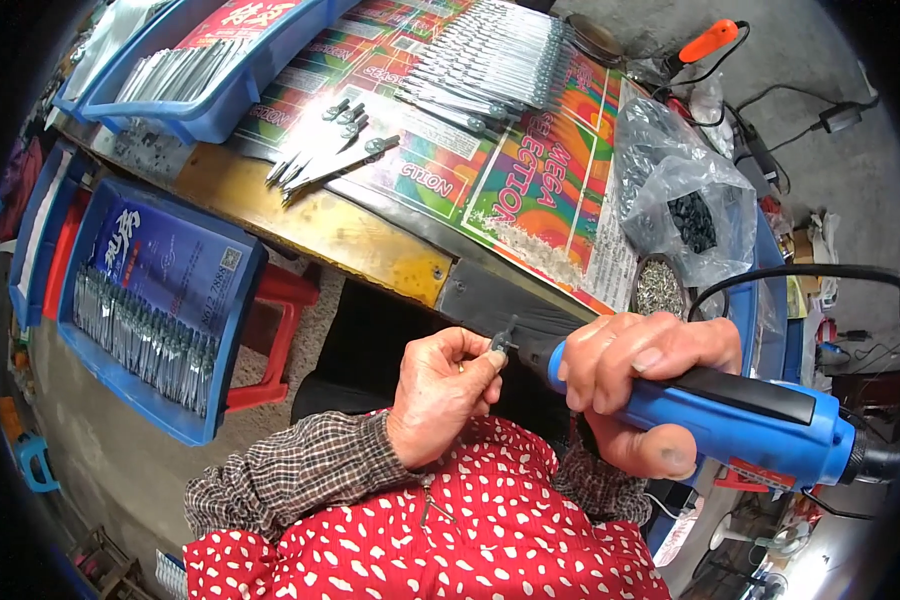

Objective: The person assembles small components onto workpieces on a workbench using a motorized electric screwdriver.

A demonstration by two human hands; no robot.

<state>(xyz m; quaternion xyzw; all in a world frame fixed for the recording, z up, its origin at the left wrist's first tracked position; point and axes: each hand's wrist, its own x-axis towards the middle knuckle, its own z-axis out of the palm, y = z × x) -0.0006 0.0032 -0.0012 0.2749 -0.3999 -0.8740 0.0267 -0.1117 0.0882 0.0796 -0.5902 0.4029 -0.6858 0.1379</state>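
Note:
My left hand (pixel 444 388) is closed, pinching a small dark grey part (pixel 504 339) between thumb and fingertips above my lap. My right hand (pixel 642 385) is wrapped round a blue electric screwdriver (pixel 750 425) with a black strip along its body. The tool lies nearly level, its front end turned toward the small part. Whether its bit touches that part cannot be made out. Just beyond the tool stands a round bowl of small metal screws (pixel 659 286). A few slim silver pieces with dark ends (pixel 330 155) lie loose near the table's front edge.
Many similar silver pieces (pixel 490 60) lie in rows on the printed card covering the table (pixel 300 225). A clear bag of dark parts (pixel 690 205) sits at right. Blue trays (pixel 210 425) holding more pieces stand at left, near a red stool (pixel 285 320). A black cable (pixel 800 270) arches at right.

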